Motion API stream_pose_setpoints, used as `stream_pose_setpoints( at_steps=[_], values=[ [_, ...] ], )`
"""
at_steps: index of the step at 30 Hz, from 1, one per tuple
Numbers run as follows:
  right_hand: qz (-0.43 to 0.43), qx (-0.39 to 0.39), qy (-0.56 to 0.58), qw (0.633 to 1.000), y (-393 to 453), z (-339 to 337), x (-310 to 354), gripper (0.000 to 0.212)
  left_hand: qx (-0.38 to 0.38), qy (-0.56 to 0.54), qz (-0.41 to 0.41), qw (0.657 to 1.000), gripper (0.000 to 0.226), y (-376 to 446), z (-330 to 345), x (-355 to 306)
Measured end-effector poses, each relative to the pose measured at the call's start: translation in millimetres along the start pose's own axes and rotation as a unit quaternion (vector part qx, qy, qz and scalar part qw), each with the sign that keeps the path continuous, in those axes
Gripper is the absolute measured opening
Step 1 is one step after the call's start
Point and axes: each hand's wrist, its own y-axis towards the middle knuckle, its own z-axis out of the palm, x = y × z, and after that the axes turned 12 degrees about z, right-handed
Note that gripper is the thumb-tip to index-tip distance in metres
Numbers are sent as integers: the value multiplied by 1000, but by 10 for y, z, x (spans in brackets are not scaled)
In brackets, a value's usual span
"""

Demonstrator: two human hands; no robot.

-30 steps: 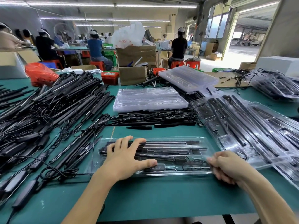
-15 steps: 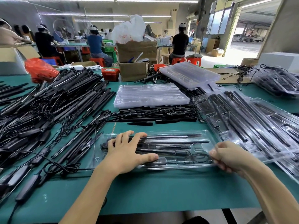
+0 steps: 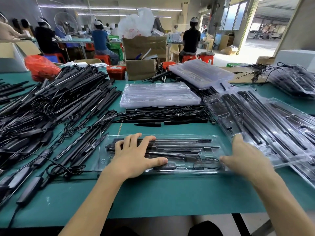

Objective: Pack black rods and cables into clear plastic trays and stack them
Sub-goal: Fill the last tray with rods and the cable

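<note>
The right hand [image 3: 245,157] was curled at the end of the clear tray [image 3: 213,137] 1 second ago. Now its fingers have opened up and spread out, and the hand looks blurry. The left hand [image 3: 134,157] has stayed in the same spot on the tray.

Far to the left of the left hand is a big pile of black rods and cables [image 3: 51,106] on the green tabletop [image 3: 153,193]. Some rods reach almost to the left end of the tray.

The left hand lies flat on top of the tray with its fingers spread wide. It presses down and grips nothing. The thumb points to the right.

Under and beside this hand, the tray holds long black rods [image 3: 179,147] lying side by side. A coiled cable [image 3: 207,163] sits in the tray between the 2 hands, close to the right hand.

Past the left hand, farther away on the tabletop, is a row of loose black rods [image 3: 162,115]. Behind that is a stack of empty clear trays [image 3: 158,95].

The right hand is open at the right end of the tray. Its thumb is by the coiled cable and its fingers reach over the tray's far corner. I cannot tell if it really holds the tray.

To the right of the right hand are filled trays [image 3: 265,123], leaning on each other.
</note>
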Motion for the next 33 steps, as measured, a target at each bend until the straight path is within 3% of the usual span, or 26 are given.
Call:
stream_pose_setpoints(
  at_steps=[2,3,6,9,17,25,30,33],
  values=[
    [-46,-63,21,997,-81,-48,143,45,4,5,1,1000,103,-2,3,-20],
    [-80,-58,56,994,-115,-68,246,47,8,8,1,1000,104,-2,0,-29],
    [-150,47,161,974,-196,-27,630,37,16,16,2,1000,107,-19,-9,-52],
    [-208,64,116,969,-244,131,949,35,11,25,5,1000,105,-36,7,-62],
    [-205,137,-12,969,-194,219,1133,48,33,19,21,999,75,-11,27,9],
    [-184,147,-124,964,-120,218,1341,57,23,52,8,998,70,15,137,-29],
    [-173,137,-185,958,-107,222,1466,54,19,65,7,998,72,-1,146,-67],
    [-170,134,-201,955,-107,215,1486,56,49,48,12,998,99,-31,90,-69]
  ],
)
